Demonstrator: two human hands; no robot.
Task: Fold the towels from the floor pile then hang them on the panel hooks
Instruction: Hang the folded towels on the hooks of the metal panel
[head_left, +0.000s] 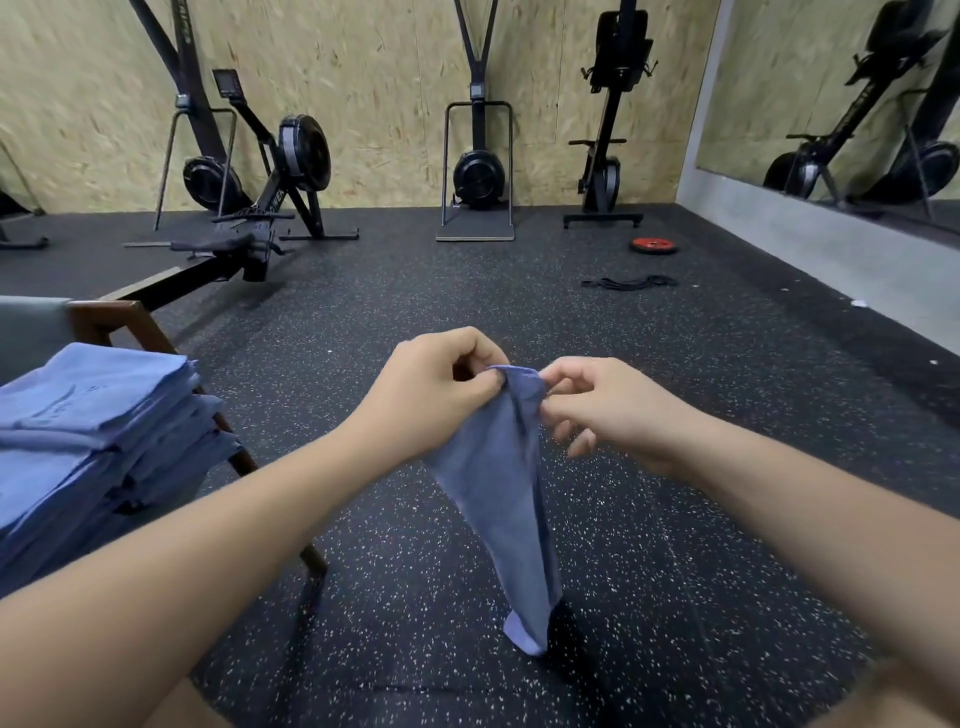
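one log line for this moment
stage: folding | left hand: pinches towel top edge | right hand: pinches same edge | folded stack: on chair

Gym room: colours and patterns on view.
Towel (498, 493): plain dusty blue-violet, no print. Stack of folded towels (88, 415): paler blue, with a faint darker marking on the top one. Floor (415, 291): black, flecked all over with small white specks. Wall (363, 78): pale tan board, mottled with darker straw-coloured strands. Exercise machines (291, 156): black, some grey on the flywheel. Weight plate (653, 245): red, dark centre. Chair frame (119, 317): dark reddish-brown wood. Elastic bands (628, 282): black.
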